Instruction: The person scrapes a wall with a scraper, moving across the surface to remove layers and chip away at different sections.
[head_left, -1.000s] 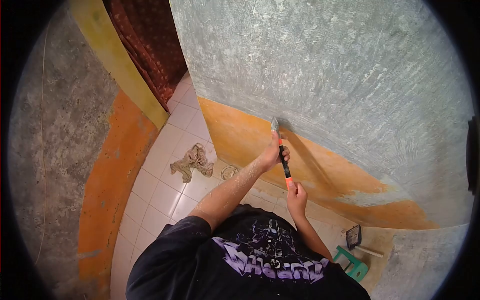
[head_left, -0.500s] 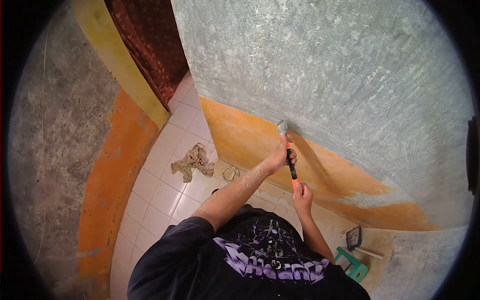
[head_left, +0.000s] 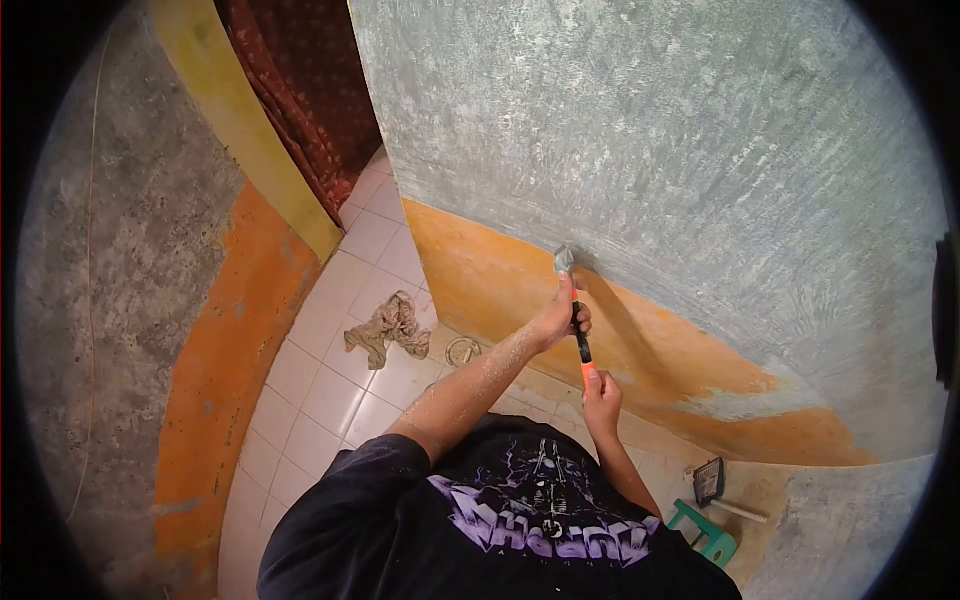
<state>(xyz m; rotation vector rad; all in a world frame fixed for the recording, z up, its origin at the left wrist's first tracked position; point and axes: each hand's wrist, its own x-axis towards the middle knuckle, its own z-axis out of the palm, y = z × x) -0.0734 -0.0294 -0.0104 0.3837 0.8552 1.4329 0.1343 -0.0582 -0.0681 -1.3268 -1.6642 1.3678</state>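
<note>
A long-handled wall scraper with a black and orange grip is held in both hands. My left hand is closed around the upper handle, just below the metal head. Lower down, my right hand wraps the orange end. The scraper's head is at the wall, where the rough grey surface meets the orange paint band; whether the blade touches cannot be made out. Pale specks cover my left forearm.
On the tiled floor lie a crumpled cloth and a round object. At lower right are a green stool and a dark tool with a pale handle. A red curtain hangs in the doorway.
The view has shifted very slightly. Both hands keep their hold on the scraper, and its head stays at almost the same spot, a touch lower in the picture.
</note>
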